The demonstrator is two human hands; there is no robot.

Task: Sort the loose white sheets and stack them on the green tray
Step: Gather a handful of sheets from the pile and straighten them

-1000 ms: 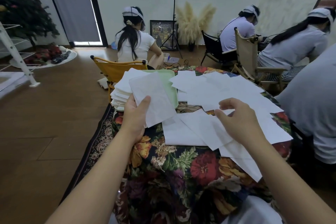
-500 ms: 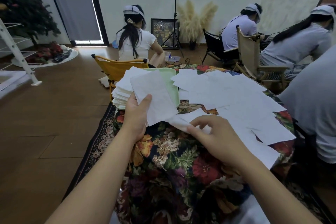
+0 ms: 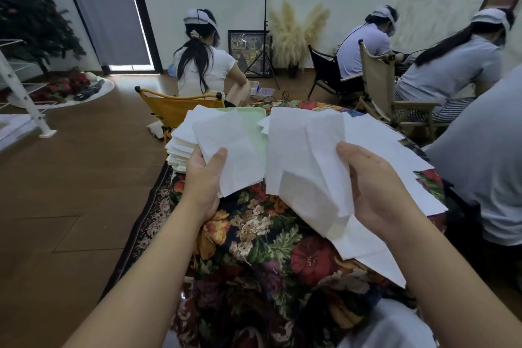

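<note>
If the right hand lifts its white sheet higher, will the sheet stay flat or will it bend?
It will probably bend: the sheet in the right hand already creases and droops below the grip. It looks thin and light, so moving air may make it flutter.

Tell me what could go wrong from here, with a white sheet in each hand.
1. The creased white sheet in the right hand is bent, so it may go onto the pile crooked.
2. The stack of white sheets overhangs the pale green plastic tray at the table edge; a nudge could tip it.
3. The left hand pinches its flat white sheet near one corner; it might slip.
</note>
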